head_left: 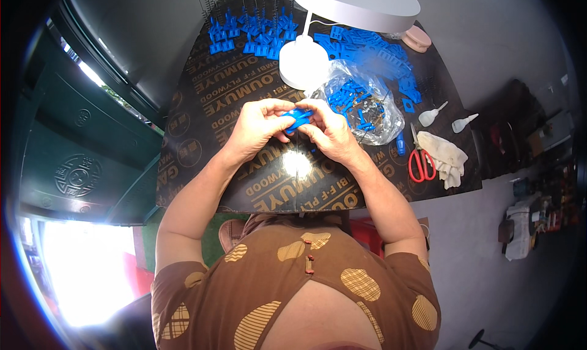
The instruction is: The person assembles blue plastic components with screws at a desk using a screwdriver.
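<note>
Over the middle of the dark plywood table (214, 151), a small blue plastic part (298, 121) is pinched between both of my hands. My left hand (259, 127) grips it from the left with thumb and fingers. From the right, my right hand (331, 130) closes on the same part, and the fingers cover much of it. Just beyond my right hand lies a clear plastic bag (391, 113) with small blue pieces (348, 97) and tiny metal-looking bits in it.
A white lamp (304, 62) stands beyond my hands, its head overhanging the table. Blue parts with upright springs (254, 29) fill the far left; flat blue parts (367, 47) pile at far right. Red-handled scissors (420, 164), a white cloth (441, 157) and nozzle bottles (431, 114) lie right.
</note>
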Motion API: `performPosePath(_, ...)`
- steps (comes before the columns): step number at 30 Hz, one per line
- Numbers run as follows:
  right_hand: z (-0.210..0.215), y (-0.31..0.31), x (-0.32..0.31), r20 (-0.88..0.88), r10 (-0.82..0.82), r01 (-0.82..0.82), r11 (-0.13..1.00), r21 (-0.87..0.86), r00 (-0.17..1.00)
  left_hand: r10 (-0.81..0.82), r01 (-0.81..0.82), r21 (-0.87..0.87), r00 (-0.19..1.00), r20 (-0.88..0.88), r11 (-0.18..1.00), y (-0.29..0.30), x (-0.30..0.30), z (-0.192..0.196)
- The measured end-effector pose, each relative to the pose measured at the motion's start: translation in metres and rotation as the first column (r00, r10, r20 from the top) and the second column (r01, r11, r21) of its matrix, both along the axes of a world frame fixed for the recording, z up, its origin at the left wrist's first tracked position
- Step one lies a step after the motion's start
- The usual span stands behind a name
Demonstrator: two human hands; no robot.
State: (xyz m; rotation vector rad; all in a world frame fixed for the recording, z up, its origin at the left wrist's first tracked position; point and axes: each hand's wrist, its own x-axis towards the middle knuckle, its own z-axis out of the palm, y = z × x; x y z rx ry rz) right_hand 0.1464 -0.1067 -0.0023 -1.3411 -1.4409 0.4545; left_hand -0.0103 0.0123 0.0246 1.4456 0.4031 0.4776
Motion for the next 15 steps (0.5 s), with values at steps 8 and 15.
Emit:
performPosePath(8,0.006,-0.001,-0.001,0.080,0.017,-0.018,1.000,0.016,0.997,0.006,-0.006,0.012,1.000,-0.005,1.000,-0.001,-0.001,0.002)
performPosePath(15,0.011,-0.003,-0.002,0.092,0.024,-0.026,1.000,0.010,0.995,-0.024,0.025,0.017,0.999,-0.035,1.000,0.000,-0.001,0.002)
